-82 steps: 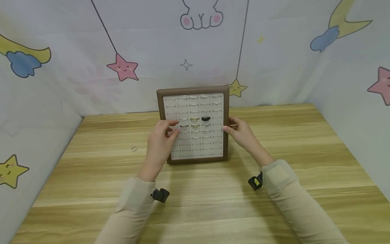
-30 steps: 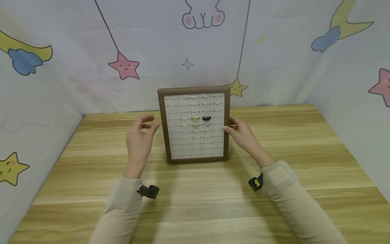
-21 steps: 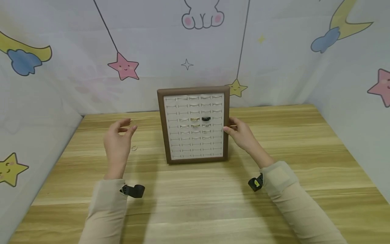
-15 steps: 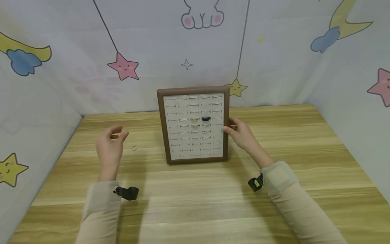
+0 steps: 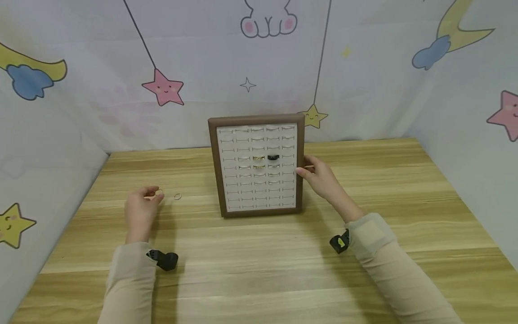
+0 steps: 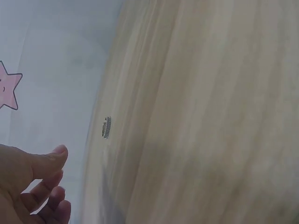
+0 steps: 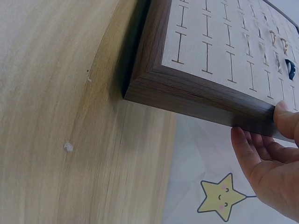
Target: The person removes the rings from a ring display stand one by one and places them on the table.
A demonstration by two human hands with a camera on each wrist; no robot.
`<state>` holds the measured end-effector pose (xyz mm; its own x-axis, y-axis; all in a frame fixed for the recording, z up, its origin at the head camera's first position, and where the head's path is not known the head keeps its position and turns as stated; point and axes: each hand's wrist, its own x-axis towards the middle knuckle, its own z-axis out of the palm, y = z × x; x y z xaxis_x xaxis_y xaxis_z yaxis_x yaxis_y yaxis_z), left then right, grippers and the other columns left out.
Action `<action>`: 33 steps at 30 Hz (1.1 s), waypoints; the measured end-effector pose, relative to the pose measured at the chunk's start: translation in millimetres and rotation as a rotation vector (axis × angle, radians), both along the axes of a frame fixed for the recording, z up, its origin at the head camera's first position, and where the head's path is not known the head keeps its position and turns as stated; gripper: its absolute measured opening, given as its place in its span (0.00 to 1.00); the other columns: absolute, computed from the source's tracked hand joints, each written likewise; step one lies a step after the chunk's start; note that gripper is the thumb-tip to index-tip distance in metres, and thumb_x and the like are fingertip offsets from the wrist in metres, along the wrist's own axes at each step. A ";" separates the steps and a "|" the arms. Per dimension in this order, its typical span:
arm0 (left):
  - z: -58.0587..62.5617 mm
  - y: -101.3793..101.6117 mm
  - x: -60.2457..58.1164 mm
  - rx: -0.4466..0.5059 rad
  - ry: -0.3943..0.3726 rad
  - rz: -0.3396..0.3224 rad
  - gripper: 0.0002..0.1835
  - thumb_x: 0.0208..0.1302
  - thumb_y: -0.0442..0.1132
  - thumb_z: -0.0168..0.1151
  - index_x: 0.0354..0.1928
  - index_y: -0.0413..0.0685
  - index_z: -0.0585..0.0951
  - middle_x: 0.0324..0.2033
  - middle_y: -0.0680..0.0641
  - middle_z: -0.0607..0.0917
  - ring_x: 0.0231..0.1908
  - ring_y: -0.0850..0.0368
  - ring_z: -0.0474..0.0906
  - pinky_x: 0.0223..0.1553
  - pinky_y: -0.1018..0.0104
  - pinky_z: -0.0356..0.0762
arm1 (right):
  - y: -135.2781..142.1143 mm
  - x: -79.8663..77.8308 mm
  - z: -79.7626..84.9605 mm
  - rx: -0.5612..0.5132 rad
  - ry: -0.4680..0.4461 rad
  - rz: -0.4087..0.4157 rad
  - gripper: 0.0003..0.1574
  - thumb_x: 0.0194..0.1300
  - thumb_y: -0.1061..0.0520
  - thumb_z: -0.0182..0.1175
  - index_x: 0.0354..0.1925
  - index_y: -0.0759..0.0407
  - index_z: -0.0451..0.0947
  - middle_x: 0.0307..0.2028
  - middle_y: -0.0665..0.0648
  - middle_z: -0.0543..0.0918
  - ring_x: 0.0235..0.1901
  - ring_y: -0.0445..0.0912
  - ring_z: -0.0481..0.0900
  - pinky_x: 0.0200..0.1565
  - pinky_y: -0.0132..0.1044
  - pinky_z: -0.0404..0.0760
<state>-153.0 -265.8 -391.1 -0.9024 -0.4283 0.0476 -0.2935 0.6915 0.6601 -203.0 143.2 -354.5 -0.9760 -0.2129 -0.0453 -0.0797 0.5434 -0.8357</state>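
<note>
My left hand [image 5: 140, 210] pinches thin ring [image 5: 159, 192] | right hand [image 5: 321, 177] grips board [image 5: 259, 119] | loose ring [image 5: 177, 196] 3 o'clock | likely set-down; needs gentle release

The upright, brown-framed board [image 5: 261, 195] bore gold rings [image 5: 258, 158] and a black ring [image 5: 273, 157]. Left of it, a silver ring [image 6: 108, 127] lay on the tabletop [image 5: 251, 270], near a thin ring [image 5: 160, 191] pinched in the left hand [image 5: 140, 209].

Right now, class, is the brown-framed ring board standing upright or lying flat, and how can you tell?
Upright: the ring board stands on its bottom edge on the table, the right hand gripping its side.
</note>
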 end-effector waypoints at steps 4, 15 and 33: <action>-5.9 -2.3 -0.6 -0.019 -0.038 -0.017 0.18 0.67 0.37 0.57 0.55 0.36 0.78 0.52 0.33 0.80 0.48 0.39 0.76 0.41 0.55 0.72 | -0.1 -0.2 0.0 0.003 0.000 0.001 0.34 0.73 0.54 0.51 0.68 0.71 0.57 0.61 0.70 0.71 0.62 0.62 0.71 0.61 0.54 0.73; -16.5 -1.3 -2.3 -0.013 -0.101 -0.047 0.19 0.66 0.38 0.56 0.56 0.37 0.78 0.52 0.34 0.81 0.48 0.39 0.78 0.38 0.60 0.71 | 0.2 -0.7 0.0 0.005 -0.002 -0.002 0.34 0.73 0.54 0.51 0.68 0.71 0.57 0.61 0.70 0.70 0.63 0.62 0.70 0.61 0.54 0.73; -15.6 3.7 -4.2 0.051 -0.124 -0.024 0.22 0.68 0.39 0.54 0.62 0.39 0.74 0.61 0.35 0.75 0.59 0.37 0.72 0.53 0.46 0.72 | -0.2 -1.5 -1.4 0.007 0.011 0.001 0.34 0.72 0.54 0.51 0.68 0.71 0.57 0.60 0.70 0.71 0.61 0.62 0.72 0.59 0.53 0.74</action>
